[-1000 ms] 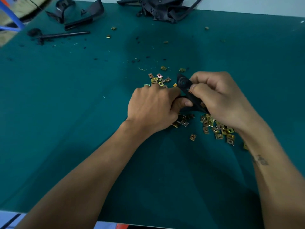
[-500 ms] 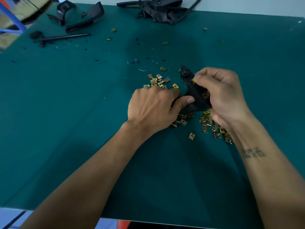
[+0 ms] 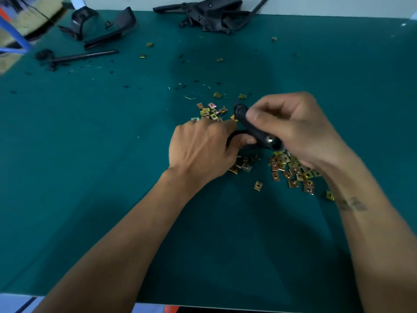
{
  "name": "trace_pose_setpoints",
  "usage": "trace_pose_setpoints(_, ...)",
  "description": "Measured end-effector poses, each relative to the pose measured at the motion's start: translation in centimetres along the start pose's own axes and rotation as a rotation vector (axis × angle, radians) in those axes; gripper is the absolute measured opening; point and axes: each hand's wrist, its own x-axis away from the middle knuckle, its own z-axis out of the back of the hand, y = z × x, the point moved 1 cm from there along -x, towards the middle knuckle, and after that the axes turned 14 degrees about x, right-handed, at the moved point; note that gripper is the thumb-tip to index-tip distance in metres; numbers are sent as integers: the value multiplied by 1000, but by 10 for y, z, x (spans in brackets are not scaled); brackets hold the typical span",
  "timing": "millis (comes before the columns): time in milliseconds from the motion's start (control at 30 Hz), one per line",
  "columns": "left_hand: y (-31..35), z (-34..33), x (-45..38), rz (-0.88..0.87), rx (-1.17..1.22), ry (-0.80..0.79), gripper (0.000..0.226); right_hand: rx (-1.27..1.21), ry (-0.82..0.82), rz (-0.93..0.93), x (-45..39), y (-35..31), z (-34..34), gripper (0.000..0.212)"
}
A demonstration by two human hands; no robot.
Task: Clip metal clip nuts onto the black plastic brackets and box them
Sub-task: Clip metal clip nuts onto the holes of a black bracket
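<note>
A small black bracket [image 3: 252, 129] is held up just above the green bench [image 3: 90, 154], between the two hands. It is long and thin, with a round end at the top and a shiny bit of metal near its lower end. The right hand [image 3: 291, 127] curls its fingers round the bracket and pinches it. The left hand [image 3: 203, 150] grips the bracket's lower side with its thumb. Lots of little gold clip nuts [image 3: 293, 168] lie on the bench under and around the bracket, some just behind it and most just below it. Bigger black plastic parts [image 3: 212, 14] sit far behind the bracket, at the back edge of the bench.
</note>
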Motion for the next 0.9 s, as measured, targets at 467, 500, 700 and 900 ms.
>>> trace_pose_setpoints(467, 5, 3, 2, -50, -16, -20, 68, 63, -48, -60, 0, 3, 16, 23)
trace_pose_setpoints(500, 5, 2, 2, -56, -22, -27, 70, 40, -111, -78, 0, 3, 17, 18)
trace_pose_setpoints(700, 0, 3, 2, -54, 29, -3, 65, 146, -82, 12, 8, -2, 6, 39)
trace_pose_setpoints(900, 9, 8, 0, -149, 183, 162, 57, -165, 317, 33, 4, -20, -31, 42)
